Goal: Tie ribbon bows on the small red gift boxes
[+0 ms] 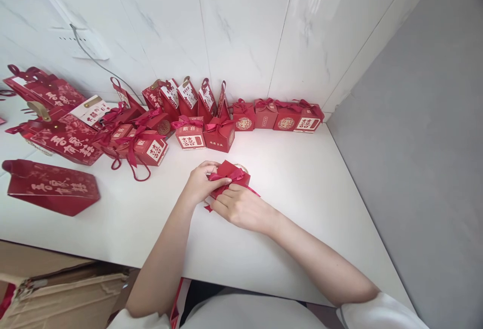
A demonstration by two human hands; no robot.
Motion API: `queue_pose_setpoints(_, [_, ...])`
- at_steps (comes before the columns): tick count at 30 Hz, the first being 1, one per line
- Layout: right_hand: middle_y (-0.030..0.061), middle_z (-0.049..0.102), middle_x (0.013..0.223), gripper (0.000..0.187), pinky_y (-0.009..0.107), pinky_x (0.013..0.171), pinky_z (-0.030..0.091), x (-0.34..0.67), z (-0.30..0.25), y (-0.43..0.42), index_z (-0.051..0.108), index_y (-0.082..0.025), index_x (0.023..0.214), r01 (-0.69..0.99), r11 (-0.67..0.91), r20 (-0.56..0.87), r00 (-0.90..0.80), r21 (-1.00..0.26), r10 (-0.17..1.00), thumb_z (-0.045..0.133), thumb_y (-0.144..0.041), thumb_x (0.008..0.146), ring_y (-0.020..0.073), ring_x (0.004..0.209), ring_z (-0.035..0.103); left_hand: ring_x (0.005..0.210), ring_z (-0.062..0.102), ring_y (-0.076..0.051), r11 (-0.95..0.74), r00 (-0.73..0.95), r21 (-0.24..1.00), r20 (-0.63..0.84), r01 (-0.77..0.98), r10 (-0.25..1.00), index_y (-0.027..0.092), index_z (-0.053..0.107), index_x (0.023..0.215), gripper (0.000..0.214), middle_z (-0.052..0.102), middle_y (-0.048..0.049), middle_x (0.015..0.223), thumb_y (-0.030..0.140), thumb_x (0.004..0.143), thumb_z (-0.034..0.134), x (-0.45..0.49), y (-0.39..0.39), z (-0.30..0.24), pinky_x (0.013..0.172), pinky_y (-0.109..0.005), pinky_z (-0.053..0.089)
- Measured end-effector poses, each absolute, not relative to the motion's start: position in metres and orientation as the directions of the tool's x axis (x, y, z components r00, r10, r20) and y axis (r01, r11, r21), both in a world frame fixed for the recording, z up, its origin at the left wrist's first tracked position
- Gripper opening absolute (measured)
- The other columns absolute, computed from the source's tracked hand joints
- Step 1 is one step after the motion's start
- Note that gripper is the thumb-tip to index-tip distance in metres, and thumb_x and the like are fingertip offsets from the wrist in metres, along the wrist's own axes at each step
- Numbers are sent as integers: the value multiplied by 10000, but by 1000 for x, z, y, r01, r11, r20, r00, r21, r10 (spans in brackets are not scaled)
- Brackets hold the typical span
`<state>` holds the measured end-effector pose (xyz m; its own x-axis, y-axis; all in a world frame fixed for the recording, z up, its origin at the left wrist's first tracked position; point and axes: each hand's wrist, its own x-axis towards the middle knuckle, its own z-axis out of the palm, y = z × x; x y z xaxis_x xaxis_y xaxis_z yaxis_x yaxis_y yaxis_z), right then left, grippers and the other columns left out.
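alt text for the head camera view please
A person's left hand and right hand handle a small red gift box tied with a ribbon bow on a white table. Behind and to the left, more red gift boxes, several ribboned, sit near a marble-patterned wall.

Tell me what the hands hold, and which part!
The left hand holds a red gift box by its left side, thumb on the ribbon. The right hand curls at the near side, its grip hidden.
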<state>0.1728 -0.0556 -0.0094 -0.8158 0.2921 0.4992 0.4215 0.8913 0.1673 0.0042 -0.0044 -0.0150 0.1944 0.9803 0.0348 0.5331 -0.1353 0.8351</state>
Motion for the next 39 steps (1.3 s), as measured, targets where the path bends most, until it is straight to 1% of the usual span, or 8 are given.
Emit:
queue_pose_setpoints(7, [35,642,751,236,320,640,355,166,-12,-63,573,-133,855,411,900,446,-838,141,313,387,-46,971,146,634,539,1035,623,-269,-151,207,842,48,518,977,190,555,559,389,637,-79,1085,500,636,777,5,-6,-15,910,-382,482])
queue_pose_setpoints(12, [21,698,878,173,293,766,421,181,9,-59,600,-187,1008,372,905,518,-743,-205,423,434,-234,999,154,804,602,1089,599,-276,-182,233,846,71,501,970,193,531,543,398,639,-75,1106,499,666,753,4,-7,-12,948,-369,461])
queue_pose_setpoints(15, [55,685,1051,203,290,780,431,203,28,-53,541,-195,1147,569,699,472,-518,-433,714,417,-249,996,169,906,614,1106,592,-247,-190,259,881,80,434,963,191,568,596,374,628,-66,1161,505,784,645,4,-10,-6,979,-350,444])
queue_pose_setpoints(19, [52,662,813,332,291,586,359,229,40,-43,573,-200,834,822,262,157,-210,-505,965,360,-395,1000,172,637,560,1073,605,-221,-143,240,906,48,398,970,187,612,652,393,628,-69,1150,519,854,556,7,-12,-3,957,-335,462])
queue_pose_setpoints(23, [32,580,577,554,296,542,304,236,40,-39,522,-209,578,843,191,-134,-295,-503,946,346,-576,954,167,540,493,1099,597,-244,-146,223,885,50,441,974,186,601,621,367,601,-73,1208,521,738,695,9,-11,-8,969,-357,470])
queue_pose_setpoints(29, [1,568,547,436,279,500,299,232,32,-38,608,-212,600,746,195,-254,-442,-637,860,519,-542,870,135,491,459,1085,604,-254,-121,229,888,18,443,973,184,530,587,386,598,-76,1208,489,683,747,8,-9,-12,961,-381,476])
queue_pose_setpoints(34, [-30,558,637,237,249,519,320,236,22,-34,562,-205,674,626,303,-142,-559,-719,817,491,-273,889,112,544,433,1026,625,-248,-128,208,876,33,465,978,183,507,557,411,609,-79,1195,497,670,748,8,-8,-13,911,-373,496])
queue_pose_setpoints(39, [-48,441,620,279,251,553,334,241,19,-30,417,-206,633,575,423,-70,-646,-700,761,449,-211,910,115,569,372,1019,630,-247,-157,212,844,52,513,976,188,526,560,397,618,-71,1161,499,678,742,7,-8,-12,910,-372,486])
